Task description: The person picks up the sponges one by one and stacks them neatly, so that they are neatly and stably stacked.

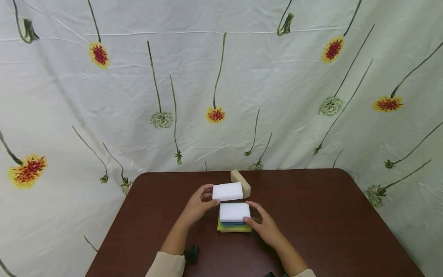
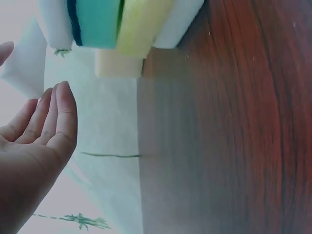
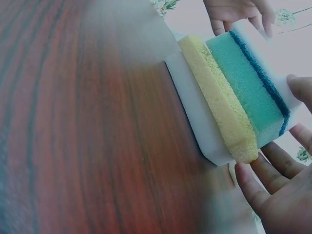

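My left hand (image 1: 198, 204) holds a white sponge (image 1: 227, 192) by its left end, thumb at the front and fingers behind, just beyond a stack of sponges. The top of the stack is another white sponge (image 1: 234, 211). My right hand (image 1: 265, 227) grips its right end, with the thumb at the near corner and a finger at the far one. Beneath lie a teal sponge (image 3: 248, 85) with a dark blue scouring layer, a yellow sponge (image 3: 219, 97) and, at the bottom, a white block (image 3: 197, 109). The right hand's lower fingers reach beside the yellow sponge.
A beige block (image 1: 246, 188) stands on the table just behind the held sponge. The dark brown table (image 1: 311, 215) reaches back to a white flower-printed cloth (image 1: 194, 77). A small black object (image 1: 192, 254) is by the left wrist.
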Available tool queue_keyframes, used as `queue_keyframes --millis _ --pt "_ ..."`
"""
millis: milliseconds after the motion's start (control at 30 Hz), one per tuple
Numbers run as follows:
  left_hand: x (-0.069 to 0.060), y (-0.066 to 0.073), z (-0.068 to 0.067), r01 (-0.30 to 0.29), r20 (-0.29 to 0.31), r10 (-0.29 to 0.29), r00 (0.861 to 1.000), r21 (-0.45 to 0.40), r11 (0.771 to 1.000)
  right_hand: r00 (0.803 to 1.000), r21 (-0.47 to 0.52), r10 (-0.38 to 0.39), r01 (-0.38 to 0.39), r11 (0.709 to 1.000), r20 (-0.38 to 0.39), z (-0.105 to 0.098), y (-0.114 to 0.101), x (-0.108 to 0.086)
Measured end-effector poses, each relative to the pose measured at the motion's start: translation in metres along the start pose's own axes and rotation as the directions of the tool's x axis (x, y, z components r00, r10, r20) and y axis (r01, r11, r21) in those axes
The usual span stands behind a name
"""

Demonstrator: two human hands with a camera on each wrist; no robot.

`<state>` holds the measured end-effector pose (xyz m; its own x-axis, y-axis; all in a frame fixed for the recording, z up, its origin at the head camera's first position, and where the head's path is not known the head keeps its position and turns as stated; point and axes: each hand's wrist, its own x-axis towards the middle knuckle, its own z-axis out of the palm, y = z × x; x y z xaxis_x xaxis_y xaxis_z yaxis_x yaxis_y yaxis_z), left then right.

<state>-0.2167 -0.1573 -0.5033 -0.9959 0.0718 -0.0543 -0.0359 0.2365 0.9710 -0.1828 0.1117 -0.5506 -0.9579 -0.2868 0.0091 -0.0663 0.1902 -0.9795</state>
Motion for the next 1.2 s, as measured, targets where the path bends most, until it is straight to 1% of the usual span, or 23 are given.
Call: queue_keyframes --millis 233,367,500,633,767,1000,1200 --pt "-0.013 0.004 0.006 -0.014 0.058 0.013 0.998 0.024 1.000 1.000 0.005 0.000 0.000 1.000 -0.014 0.001 0.001 -0.001" --pt "-0.018 0.005 0.008 -0.029 0.095 0.027 0.995 0.020 0.999 1.000 -0.003 -0.001 0.001 1.000 -0.021 0.002 0.000 0.000" --pt "-0.022 0.004 0.009 -0.048 0.122 0.042 0.992 0.042 0.998 1.000 -0.014 -0.004 0.004 1.000 -0.012 0.002 0.000 0.000" --pt "-0.026 0.004 0.010 -0.049 0.131 0.039 0.991 0.078 0.996 1.000 -0.012 0.003 -0.003 1.000 -0.012 0.001 -0.002 -0.001" --pt "-0.030 0.005 0.012 -0.066 0.137 0.051 0.989 0.113 0.991 1.000 -0.004 0.005 -0.005 1.000 -0.024 0.001 -0.003 -0.001" --pt "-0.033 0.005 0.013 -0.083 0.143 0.062 0.988 0.148 0.985 1.000 0.006 -0.006 0.007 1.000 -0.025 0.002 -0.004 -0.001" --pt "-0.034 0.004 0.014 -0.091 0.150 0.067 0.986 0.162 0.983 1.000 -0.018 -0.016 0.016 1.000 -0.016 0.001 -0.004 -0.001"
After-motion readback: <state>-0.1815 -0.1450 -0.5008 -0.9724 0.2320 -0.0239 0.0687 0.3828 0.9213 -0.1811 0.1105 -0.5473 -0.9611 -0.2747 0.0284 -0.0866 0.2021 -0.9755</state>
